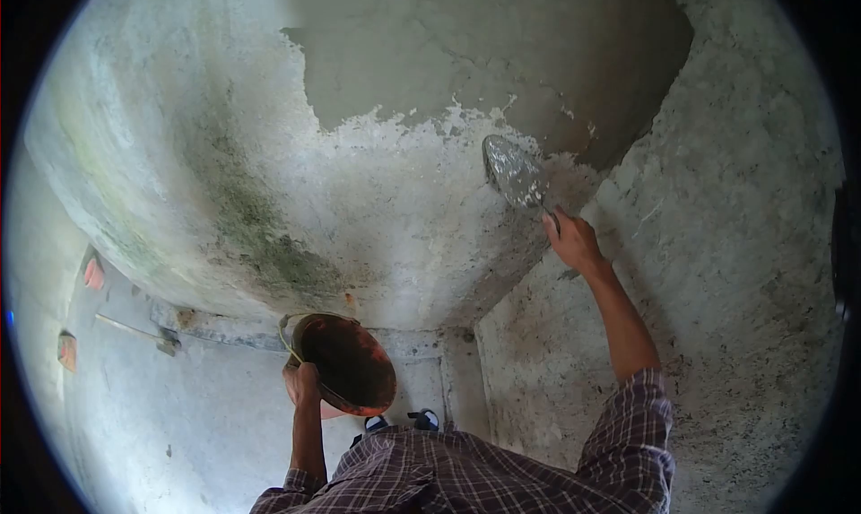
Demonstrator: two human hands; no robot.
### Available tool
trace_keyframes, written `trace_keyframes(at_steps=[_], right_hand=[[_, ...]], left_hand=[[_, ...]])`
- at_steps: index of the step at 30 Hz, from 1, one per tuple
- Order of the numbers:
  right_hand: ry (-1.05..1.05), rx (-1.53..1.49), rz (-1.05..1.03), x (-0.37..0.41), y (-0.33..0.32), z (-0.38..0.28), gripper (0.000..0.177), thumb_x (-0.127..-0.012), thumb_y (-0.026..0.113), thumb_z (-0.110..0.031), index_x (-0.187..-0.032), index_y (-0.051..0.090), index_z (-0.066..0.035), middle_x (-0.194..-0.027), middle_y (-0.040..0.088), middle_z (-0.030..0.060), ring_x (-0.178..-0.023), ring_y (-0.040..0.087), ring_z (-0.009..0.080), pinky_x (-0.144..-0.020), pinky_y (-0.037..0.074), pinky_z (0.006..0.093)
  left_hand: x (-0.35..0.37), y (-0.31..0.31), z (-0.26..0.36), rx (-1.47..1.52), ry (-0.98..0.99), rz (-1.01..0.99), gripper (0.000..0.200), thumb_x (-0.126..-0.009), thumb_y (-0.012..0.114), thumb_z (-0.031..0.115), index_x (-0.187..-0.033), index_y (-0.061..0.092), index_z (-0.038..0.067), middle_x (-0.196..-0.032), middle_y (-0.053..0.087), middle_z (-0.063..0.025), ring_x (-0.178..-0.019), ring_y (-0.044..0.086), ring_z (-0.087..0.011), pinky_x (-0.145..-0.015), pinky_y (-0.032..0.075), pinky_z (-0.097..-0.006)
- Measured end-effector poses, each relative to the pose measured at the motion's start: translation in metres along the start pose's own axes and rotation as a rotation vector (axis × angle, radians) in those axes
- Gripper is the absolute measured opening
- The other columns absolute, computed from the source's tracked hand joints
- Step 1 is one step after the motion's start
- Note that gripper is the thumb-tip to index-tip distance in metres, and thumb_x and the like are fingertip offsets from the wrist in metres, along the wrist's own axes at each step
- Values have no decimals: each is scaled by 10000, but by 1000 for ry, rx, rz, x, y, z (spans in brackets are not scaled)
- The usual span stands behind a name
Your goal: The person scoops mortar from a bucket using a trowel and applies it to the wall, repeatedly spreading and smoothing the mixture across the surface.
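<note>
My right hand is closed round the handle of a trowel, whose blade is smeared with wet mortar. The blade lies at or very near the wall, just under the lower edge of a dark grey patch of fresh plaster. Down at the left, my left hand grips the rim of a reddish bucket, which is tilted with its mouth facing up toward me. The bucket's inside is dark, so its contents are hard to make out.
A bare, stained wall meets a rough side wall at a corner on the right. On the concrete floor lie a long-handled tool, a reddish container and an orange block-like thing. My feet are close below the bucket.
</note>
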State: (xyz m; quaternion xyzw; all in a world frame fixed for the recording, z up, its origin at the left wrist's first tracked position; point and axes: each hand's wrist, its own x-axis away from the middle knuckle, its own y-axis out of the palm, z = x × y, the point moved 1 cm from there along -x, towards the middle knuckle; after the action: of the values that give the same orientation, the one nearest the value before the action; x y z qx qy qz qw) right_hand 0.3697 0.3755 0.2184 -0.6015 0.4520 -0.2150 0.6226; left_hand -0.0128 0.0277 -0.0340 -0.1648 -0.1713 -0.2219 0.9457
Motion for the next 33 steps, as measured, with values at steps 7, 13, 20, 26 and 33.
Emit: trace_keyframes(at_steps=[7,13,20,26,33], right_hand=[[-214,35,340,-20,-61,-8,376,-941,512,-305,-1083,554,41,-730,620,256,-698,617,429,-624,498,463],[-36,52,296,-72,-66,-11,454,-956,458,-360,-1124,548,52,-791,615,300,-775,610,461,-679,487,499],[-35,10,157,-63,-56,0,515,-970,419,-376,-1202,512,75,-851,613,322,-814,600,473,-708,485,504],[127,105,-54,19,-8,50,499,-982,412,-341,-1181,502,107,-926,625,305,-845,622,424,-720,510,469],[-31,-7,199,15,-24,4,458,-970,458,-316,-1136,526,106,-812,628,269,-731,635,404,-614,496,444]], left_hand=[[14,6,5,385,18,-66,446,-573,422,-78,-957,646,-42,-682,533,1,-482,430,-97,-417,292,-233],[20,10,-3,325,11,-92,474,-564,429,-75,-978,655,-27,-677,534,7,-482,428,-94,-415,292,-233],[11,8,-13,81,-20,-37,420,-591,459,29,-954,669,8,-682,593,-74,-577,543,-190,-562,422,-332],[-8,5,-32,43,13,13,442,-592,456,34,-978,669,5,-676,599,-86,-570,549,-196,-566,433,-338],[1,-6,-22,154,23,-65,380,-583,458,24,-907,656,-3,-635,552,-56,-516,474,-164,-497,380,-327]])
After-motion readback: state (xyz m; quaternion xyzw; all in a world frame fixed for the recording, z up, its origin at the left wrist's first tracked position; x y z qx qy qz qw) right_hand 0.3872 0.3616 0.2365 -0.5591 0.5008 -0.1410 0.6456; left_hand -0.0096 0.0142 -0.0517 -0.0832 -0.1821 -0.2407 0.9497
